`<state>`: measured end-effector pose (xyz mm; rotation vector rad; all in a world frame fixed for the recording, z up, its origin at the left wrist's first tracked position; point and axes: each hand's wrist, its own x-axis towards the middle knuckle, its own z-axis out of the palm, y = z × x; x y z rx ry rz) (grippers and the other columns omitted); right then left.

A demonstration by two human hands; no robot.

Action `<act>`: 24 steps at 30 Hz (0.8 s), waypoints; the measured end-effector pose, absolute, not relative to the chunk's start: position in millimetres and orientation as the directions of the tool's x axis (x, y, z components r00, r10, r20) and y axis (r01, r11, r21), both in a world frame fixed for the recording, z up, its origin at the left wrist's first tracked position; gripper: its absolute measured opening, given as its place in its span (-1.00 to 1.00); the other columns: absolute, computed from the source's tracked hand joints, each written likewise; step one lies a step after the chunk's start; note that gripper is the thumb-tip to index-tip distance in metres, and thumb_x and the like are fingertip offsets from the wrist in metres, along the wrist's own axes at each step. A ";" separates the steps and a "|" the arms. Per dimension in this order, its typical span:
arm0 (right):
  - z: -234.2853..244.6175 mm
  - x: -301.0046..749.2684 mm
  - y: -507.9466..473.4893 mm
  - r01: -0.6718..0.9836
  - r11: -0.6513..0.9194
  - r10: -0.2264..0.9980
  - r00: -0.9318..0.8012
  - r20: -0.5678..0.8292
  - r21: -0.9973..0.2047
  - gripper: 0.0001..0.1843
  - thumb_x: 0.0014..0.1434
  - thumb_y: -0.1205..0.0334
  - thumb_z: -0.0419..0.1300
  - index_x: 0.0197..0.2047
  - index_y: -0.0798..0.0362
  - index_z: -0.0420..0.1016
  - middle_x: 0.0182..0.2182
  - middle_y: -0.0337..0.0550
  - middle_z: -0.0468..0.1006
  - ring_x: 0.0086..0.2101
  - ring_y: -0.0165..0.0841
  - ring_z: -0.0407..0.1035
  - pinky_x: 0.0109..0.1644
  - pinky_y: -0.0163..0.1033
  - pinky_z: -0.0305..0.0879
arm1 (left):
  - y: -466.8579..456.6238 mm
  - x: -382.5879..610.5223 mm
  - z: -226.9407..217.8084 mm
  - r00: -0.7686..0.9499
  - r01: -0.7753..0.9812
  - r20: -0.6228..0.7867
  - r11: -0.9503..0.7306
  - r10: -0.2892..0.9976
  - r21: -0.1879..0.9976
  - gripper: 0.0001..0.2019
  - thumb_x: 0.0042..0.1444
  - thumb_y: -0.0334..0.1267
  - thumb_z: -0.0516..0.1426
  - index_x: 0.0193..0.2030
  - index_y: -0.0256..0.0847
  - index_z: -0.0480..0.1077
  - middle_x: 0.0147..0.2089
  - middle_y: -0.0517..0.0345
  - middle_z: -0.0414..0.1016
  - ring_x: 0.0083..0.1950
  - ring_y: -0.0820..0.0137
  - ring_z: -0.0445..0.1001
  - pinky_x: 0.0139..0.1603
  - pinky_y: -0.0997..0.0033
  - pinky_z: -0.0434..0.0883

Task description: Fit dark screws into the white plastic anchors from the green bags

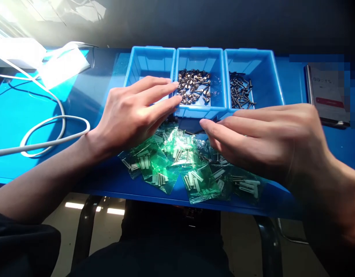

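My left hand (134,109) reaches over the front of the left blue bin (154,61), its fingers stretched out and its thumb hidden. Its fingertips are at the near left corner of the middle blue bin (200,111), which holds shiny short screws (193,84). My right hand (261,134) is closed, fingertips together, in front of the middle and right bins; what it pinches, if anything, is hidden. Dark long screws (241,90) lie in the right blue bin (258,69). Below both hands, several clear green-tinted packets (200,182) of screws and white plugs lie on the blue table.
A white cable (62,115) loops across the table at the left, near a sunlit white sheet (63,67). A dark-edged flat object (327,96) with a pale, red-marked face lies at the right. The table's front edge (177,200) runs just below the packets.
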<state>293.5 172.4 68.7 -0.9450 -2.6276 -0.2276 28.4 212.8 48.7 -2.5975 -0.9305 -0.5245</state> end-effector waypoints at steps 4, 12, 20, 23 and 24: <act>62.7 282.5 168.7 0.648 0.684 0.598 -0.761 0.250 0.335 -0.72 0.27 0.44 0.04 -0.03 0.09 0.49 -0.30 -0.12 0.63 -0.46 -0.33 0.46 -0.54 -0.24 -0.06 | 213.2 28.3 48.2 0.728 0.649 0.430 -0.737 0.533 -0.185 -0.68 0.26 -0.20 0.08 0.15 -0.02 0.34 0.22 0.20 0.41 0.23 0.29 0.43 0.07 0.21 0.57; 57.9 271.6 172.9 0.693 0.665 0.687 -0.714 0.139 0.278 -0.71 0.33 0.39 -0.05 -0.10 0.08 0.48 -0.30 -0.14 0.59 -0.43 -0.38 0.41 -0.51 -0.25 -0.14 | 213.6 27.7 49.8 0.714 0.650 0.451 -0.746 0.535 -0.144 -0.68 0.26 -0.19 0.07 0.14 -0.01 0.36 0.19 0.20 0.44 0.21 0.26 0.45 0.05 0.17 0.57; 53.3 272.6 168.4 0.716 0.625 0.710 -0.687 0.155 0.311 -0.74 0.28 0.38 0.04 -0.04 0.09 0.48 -0.32 -0.10 0.58 -0.47 -0.31 0.42 -0.55 -0.21 -0.12 | 213.5 28.2 49.1 0.719 0.645 0.445 -0.750 0.533 -0.144 -0.68 0.25 -0.19 0.08 0.13 -0.03 0.38 0.19 0.17 0.43 0.22 0.24 0.44 0.08 0.17 0.55; 53.2 270.1 168.7 0.701 0.638 0.702 -0.700 0.134 0.320 -0.71 0.29 0.39 0.01 -0.02 0.08 0.48 -0.34 -0.12 0.56 -0.46 -0.32 0.40 -0.56 -0.21 -0.10 | 212.7 28.6 48.8 0.718 0.643 0.459 -0.752 0.524 -0.145 -0.68 0.24 -0.19 0.08 0.13 -0.03 0.38 0.18 0.16 0.44 0.20 0.24 0.45 0.04 0.16 0.57; 53.6 269.6 168.3 0.699 0.640 0.697 -0.703 0.141 0.319 -0.71 0.29 0.39 0.00 -0.01 0.08 0.48 -0.33 -0.13 0.56 -0.45 -0.32 0.41 -0.56 -0.21 -0.08 | 212.5 28.6 48.9 0.715 0.645 0.457 -0.750 0.529 -0.142 -0.68 0.24 -0.19 0.09 0.13 -0.03 0.38 0.18 0.16 0.44 0.20 0.23 0.45 0.05 0.16 0.57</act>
